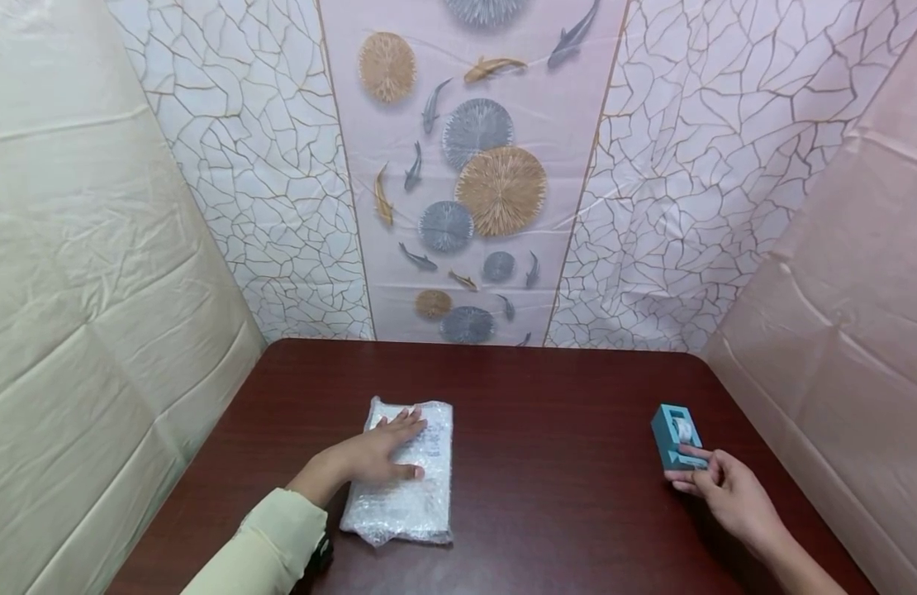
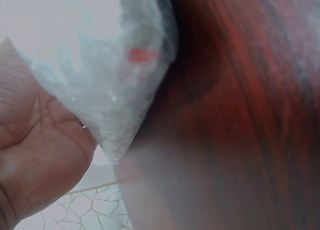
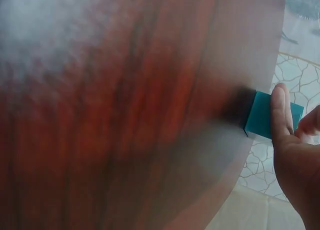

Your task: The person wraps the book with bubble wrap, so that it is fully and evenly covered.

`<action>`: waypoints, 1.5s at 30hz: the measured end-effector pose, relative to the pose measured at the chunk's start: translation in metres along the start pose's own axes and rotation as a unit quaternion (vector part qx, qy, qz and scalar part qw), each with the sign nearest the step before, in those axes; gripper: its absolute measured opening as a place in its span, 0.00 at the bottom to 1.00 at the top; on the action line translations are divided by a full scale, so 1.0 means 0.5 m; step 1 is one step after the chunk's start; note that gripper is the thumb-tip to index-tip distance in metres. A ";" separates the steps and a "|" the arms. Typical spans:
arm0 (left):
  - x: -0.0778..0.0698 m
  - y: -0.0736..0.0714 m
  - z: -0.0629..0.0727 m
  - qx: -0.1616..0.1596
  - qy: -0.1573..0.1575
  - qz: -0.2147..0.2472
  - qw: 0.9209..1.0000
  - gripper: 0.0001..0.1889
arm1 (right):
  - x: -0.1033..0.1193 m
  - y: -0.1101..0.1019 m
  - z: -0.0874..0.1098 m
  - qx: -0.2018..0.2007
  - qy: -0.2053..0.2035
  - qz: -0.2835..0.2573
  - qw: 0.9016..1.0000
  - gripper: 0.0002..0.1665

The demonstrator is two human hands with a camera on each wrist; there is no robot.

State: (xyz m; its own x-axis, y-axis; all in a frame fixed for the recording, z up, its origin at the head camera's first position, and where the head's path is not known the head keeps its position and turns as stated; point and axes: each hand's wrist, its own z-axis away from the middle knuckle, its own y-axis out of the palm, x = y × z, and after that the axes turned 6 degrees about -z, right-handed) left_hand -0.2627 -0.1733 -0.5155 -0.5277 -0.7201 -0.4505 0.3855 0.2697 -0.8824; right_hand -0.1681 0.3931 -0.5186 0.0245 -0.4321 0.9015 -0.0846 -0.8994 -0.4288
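A flat package in bubble wrap (image 1: 421, 496) lies on the dark red-brown table, left of its middle. My left hand (image 1: 380, 454) rests on top of it with fingers spread and palm down. In the left wrist view a corner of the wrapped package (image 2: 115, 90), with a small red mark, appears beside the palm (image 2: 45, 145). Toward the table's right side is a teal tape dispenser (image 1: 667, 442) with a roll of tape in it. My right hand (image 1: 737, 500) holds its near end between the fingers. The right wrist view shows straight fingers (image 3: 280, 110) along the dispenser (image 3: 259, 115).
The wooden table (image 1: 548, 487) has a rounded far edge. Behind it hangs a patterned cloth (image 1: 466, 273) with fish and round leaf shapes. Pale cloth walls stand at the left (image 1: 102, 314) and right (image 1: 823, 314).
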 end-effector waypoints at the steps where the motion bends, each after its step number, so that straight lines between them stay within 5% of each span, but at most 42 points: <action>1: 0.001 -0.001 -0.001 -0.002 0.000 0.000 1.000 0.48 | 0.000 0.001 -0.001 -0.004 -0.005 0.004 1.000 0.09; 9: 0.002 -0.004 0.002 -0.007 -0.001 0.008 1.000 0.48 | 0.003 -0.004 -0.015 -0.009 0.041 -0.073 0.996 0.16; 13: 0.004 -0.006 0.005 -0.009 -0.004 0.005 1.000 0.48 | -0.004 -0.007 -0.019 -0.015 0.042 -0.124 0.991 0.21; 19: 0.004 -0.009 0.002 -0.009 0.003 0.007 1.000 0.48 | -0.012 -0.011 -0.018 -0.012 0.031 -0.177 0.984 0.17; 45: 0.000 0.000 0.002 -0.004 0.009 0.001 1.000 0.48 | -0.023 -0.030 -0.002 0.032 -0.009 -0.173 0.984 0.19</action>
State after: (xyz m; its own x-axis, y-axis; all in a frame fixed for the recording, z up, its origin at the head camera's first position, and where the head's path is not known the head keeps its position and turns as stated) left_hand -0.2620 -0.1739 -0.5152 -0.5408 -0.7076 -0.4548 0.3811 0.2759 -0.8824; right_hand -0.1679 0.4118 -0.5226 0.0586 -0.0993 0.9933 -0.0048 -0.9951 -0.0992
